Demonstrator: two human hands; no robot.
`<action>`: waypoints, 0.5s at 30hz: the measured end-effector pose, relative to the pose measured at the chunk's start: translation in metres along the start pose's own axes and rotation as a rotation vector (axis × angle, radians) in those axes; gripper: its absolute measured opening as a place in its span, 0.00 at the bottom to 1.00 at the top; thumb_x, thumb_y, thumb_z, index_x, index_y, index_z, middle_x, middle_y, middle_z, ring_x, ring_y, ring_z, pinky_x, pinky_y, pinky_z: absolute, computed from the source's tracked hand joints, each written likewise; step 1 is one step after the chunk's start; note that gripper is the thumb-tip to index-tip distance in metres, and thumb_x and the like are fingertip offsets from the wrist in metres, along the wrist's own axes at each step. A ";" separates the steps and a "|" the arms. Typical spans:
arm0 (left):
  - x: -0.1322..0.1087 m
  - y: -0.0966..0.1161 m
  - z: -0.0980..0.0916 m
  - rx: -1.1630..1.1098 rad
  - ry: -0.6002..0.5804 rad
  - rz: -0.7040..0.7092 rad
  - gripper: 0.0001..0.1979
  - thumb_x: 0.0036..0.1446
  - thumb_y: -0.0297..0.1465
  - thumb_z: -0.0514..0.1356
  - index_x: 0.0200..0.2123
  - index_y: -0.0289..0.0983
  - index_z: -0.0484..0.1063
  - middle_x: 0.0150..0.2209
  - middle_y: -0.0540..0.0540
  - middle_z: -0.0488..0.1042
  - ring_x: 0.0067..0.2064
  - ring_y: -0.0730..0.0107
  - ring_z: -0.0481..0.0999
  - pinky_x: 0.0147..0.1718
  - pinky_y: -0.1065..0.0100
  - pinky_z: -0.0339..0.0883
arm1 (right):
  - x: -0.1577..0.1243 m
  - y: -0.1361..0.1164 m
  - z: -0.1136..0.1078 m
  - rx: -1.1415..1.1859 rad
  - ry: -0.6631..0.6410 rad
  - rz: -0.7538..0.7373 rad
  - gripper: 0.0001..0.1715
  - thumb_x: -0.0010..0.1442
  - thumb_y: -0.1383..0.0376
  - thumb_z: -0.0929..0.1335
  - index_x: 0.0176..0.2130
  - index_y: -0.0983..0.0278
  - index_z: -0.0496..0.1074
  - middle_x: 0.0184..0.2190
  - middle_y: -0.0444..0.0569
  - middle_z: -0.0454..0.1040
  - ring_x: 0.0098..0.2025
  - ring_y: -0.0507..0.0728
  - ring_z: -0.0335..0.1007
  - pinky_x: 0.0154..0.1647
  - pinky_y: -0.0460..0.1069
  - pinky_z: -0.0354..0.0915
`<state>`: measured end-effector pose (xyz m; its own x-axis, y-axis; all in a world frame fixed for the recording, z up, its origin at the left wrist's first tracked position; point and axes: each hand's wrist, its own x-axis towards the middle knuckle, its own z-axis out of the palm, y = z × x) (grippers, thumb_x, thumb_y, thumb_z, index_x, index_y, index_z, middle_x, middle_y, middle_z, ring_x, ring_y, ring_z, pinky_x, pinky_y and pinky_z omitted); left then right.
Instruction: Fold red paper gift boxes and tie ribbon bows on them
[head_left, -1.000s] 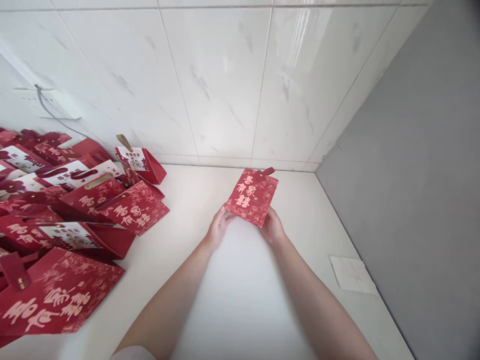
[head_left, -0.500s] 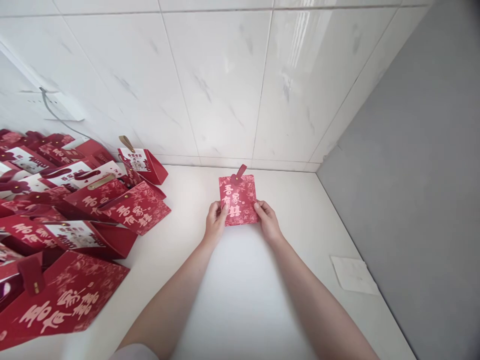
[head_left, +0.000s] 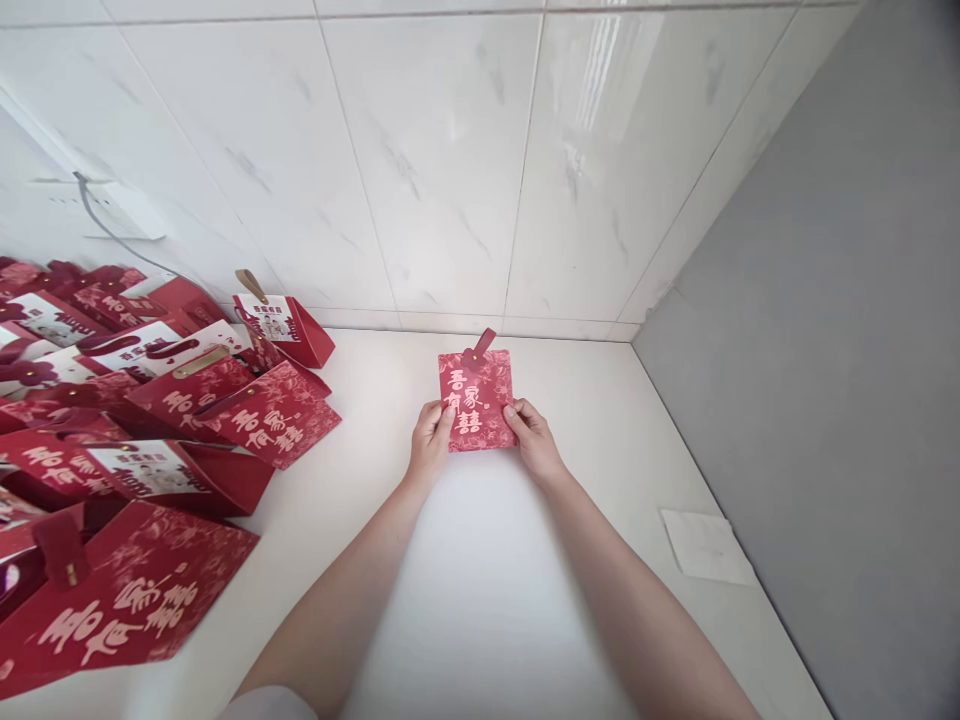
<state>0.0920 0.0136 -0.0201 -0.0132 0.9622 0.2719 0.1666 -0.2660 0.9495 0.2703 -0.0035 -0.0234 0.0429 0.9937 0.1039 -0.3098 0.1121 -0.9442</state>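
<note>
1. Since a second ago the red gift bag has turned from a tilt to stand square to the view and come slightly left; over the last half second it has barely moved.
2. The left hand pinches the bag's lower left edge, thumb on the printed face, grip closed on it.
3. The right hand pinches the lower right edge the same way.
4. The bag is flat, its strap tab pointing up, held over the white desk near the tiled wall.
5. A heap of red gift bags fills the desk's left side, well apart from the hands.
6. A grey panel bounds the right edge; a white paper slip lies beside it. Bare desk lies between heap and panel.
</note>
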 end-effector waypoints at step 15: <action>-0.011 0.013 -0.002 0.633 -0.056 0.206 0.32 0.63 0.43 0.54 0.68 0.47 0.49 0.69 0.40 0.48 0.69 0.52 0.49 0.64 0.46 0.49 | -0.001 0.005 0.000 0.203 0.027 0.019 0.28 0.62 0.53 0.68 0.60 0.53 0.67 0.61 0.45 0.67 0.61 0.65 0.63 0.60 0.62 0.62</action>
<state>0.0924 -0.0008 -0.0105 0.1298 0.9014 0.4130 0.7072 -0.3761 0.5987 0.2686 -0.0035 -0.0284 0.0600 0.9954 0.0751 -0.4961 0.0950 -0.8631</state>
